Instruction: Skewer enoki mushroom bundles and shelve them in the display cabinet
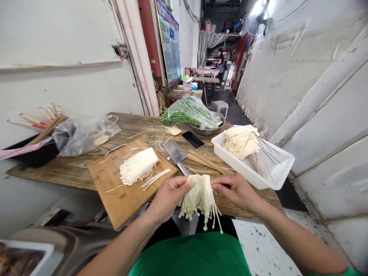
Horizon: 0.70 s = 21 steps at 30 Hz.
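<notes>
A bunch of enoki mushrooms (198,193) hangs over the table's front edge, its stems and small caps dangling downward. My left hand (169,195) pinches the top left of the bunch between thumb and fingers. At the bunch's right edge, the fingertips of my right hand (234,189) are pressed together; whatever is between them is too small to make out. More enoki mushrooms (139,165) lie on a wooden cutting board (115,207) at left. Just beyond my hands are a cleaver (175,152) and loose bamboo skewers (208,161).
A white tray (276,176) at right holds skewered enoki (241,140). Behind the cleaver lies a phone (193,140). Bagged green vegetables (192,111) sit in a metal bowl (211,131). A black box (37,153) stands far left. A person (220,67) stands in the background.
</notes>
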{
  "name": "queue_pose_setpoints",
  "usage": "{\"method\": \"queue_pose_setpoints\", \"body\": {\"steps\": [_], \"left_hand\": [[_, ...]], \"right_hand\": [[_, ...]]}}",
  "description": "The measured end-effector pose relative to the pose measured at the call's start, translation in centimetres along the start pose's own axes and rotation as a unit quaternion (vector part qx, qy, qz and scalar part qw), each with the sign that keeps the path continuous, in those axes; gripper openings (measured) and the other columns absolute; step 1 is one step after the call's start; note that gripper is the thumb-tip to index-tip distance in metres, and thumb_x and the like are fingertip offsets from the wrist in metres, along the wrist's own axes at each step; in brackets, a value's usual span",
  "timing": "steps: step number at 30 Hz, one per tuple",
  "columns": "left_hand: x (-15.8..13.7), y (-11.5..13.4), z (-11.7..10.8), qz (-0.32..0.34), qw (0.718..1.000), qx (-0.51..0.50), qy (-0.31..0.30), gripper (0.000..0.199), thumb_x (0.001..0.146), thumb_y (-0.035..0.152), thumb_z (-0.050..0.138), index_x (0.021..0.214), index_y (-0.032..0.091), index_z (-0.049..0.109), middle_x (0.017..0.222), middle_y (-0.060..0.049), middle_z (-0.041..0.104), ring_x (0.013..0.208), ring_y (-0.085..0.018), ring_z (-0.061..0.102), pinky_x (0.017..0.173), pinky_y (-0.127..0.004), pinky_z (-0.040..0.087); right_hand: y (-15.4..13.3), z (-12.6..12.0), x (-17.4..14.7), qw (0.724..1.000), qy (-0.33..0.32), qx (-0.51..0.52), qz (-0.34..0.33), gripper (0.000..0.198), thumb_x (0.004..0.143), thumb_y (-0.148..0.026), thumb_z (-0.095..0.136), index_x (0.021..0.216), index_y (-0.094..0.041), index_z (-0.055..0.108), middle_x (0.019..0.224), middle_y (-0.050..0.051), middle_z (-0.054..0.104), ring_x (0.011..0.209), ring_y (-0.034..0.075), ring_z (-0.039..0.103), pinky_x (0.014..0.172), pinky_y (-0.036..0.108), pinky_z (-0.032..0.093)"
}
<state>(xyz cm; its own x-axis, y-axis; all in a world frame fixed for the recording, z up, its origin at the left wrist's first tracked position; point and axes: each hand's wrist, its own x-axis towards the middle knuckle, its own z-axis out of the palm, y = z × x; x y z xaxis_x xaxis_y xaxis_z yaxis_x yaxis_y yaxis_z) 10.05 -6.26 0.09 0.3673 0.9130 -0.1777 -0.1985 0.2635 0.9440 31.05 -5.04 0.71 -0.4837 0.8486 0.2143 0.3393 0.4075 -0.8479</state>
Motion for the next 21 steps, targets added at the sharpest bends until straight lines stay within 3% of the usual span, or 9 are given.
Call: {"method": "queue_pose_setpoints", "body": {"steps": [4, 11, 14, 21], "left_hand": [[0.2, 0.6, -0.5, 0.06, 0.987, 0.125, 0.08, 0.03, 0.071, 0.032, 0.068, 0.096, 0.017, 0.071, 0.089, -0.005, 0.071, 0.078, -0.019, 0.064, 0.072, -0.028, 0.048], [0.5, 2.0, -1.4, 0.156, 0.926, 0.297, 0.173, 0.019, 0.069, 0.03, 0.067, 0.083, 0.018, 0.074, 0.084, -0.003, 0.072, 0.076, -0.018, 0.064, 0.07, -0.024, 0.046], [0.6, 2.2, -1.7, 0.164, 0.914, 0.334, 0.16, 0.019, 0.073, 0.03, 0.063, 0.083, 0.018, 0.073, 0.079, -0.001, 0.072, 0.072, -0.017, 0.063, 0.067, -0.023, 0.045], [0.9, 2.0, -2.2, 0.134, 0.929, 0.326, 0.113, 0.023, 0.075, 0.036, 0.059, 0.078, 0.015, 0.067, 0.071, -0.001, 0.067, 0.065, -0.014, 0.057, 0.059, -0.022, 0.041]], "right_hand": [[0.1, -0.1, 0.3, 1.0, 0.0, -0.006, 0.005, 0.023, 0.08, -0.012, 0.05, 0.086, -0.019, 0.072, 0.068, 0.0, 0.067, 0.062, 0.013, 0.059, 0.06, 0.023, 0.045], [0.9, 0.0, 1.2, 1.0, 0.018, -0.02, -0.002, 0.019, 0.08, -0.016, 0.052, 0.081, -0.017, 0.071, 0.066, 0.001, 0.065, 0.06, 0.013, 0.058, 0.058, 0.023, 0.043], [1.2, 0.0, 1.7, 1.0, 0.024, -0.015, -0.001, 0.018, 0.08, -0.018, 0.053, 0.08, -0.016, 0.07, 0.066, 0.001, 0.066, 0.061, 0.013, 0.058, 0.06, 0.023, 0.043], [1.7, -0.2, 1.8, 1.0, 0.003, 0.013, -0.003, 0.019, 0.081, -0.021, 0.052, 0.08, -0.016, 0.07, 0.064, 0.002, 0.064, 0.06, 0.013, 0.057, 0.06, 0.024, 0.042]]}}
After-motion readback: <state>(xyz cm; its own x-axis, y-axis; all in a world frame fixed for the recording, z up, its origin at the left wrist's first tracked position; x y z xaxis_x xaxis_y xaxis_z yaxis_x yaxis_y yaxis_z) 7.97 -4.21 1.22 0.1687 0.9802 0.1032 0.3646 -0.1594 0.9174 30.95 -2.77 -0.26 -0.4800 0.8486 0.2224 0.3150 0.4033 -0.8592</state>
